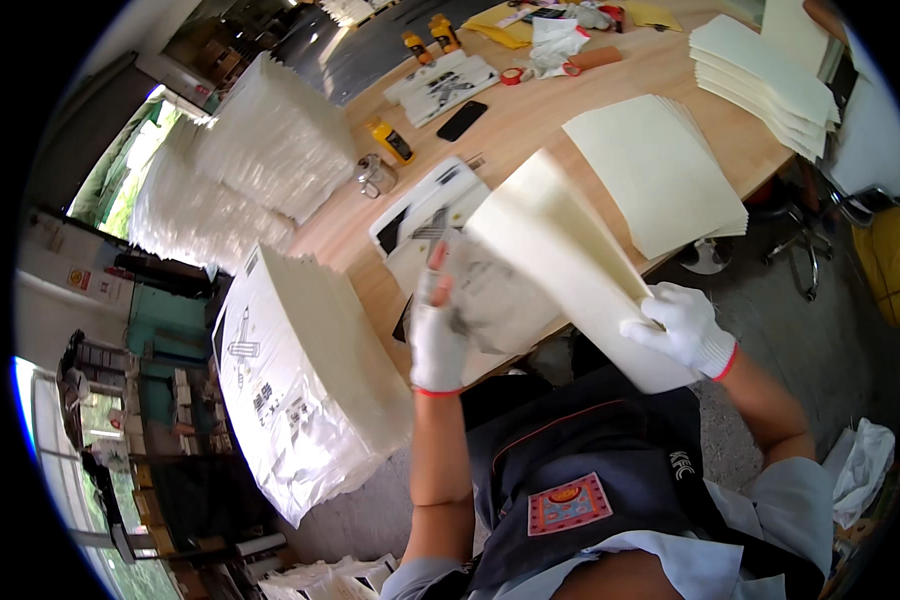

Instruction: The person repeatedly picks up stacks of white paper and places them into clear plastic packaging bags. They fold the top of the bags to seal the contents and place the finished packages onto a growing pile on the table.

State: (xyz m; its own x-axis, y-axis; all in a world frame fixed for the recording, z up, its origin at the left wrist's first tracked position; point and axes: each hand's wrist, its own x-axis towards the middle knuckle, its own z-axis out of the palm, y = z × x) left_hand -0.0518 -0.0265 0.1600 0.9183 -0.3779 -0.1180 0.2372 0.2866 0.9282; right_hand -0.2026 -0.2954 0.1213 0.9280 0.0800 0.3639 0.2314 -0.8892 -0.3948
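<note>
My right hand (682,328), in a white glove with a red cuff, grips a bent stack of cream paper sheets (560,235) by its near end. The stack is tilted above the table's front edge. My left hand (438,335) wears a similar glove with bare fingertips. Its fingers point up and pinch the edge of a thin clear plastic bag (505,300), smeared by motion. The bag lies below and left of the stack. Beneath and behind it are flat printed white bags (435,205). Another pile of cream sheets (655,170) lies fanned to the right.
A tall pile of packed printed bags (290,370) stands at the left, with wrapped stacks (270,135) behind. On the table are a black phone (462,121), orange bottles (391,140), a glass jar (375,176) and tape (511,76). Another person (875,120) is at the far right beside stacked sheets (760,80).
</note>
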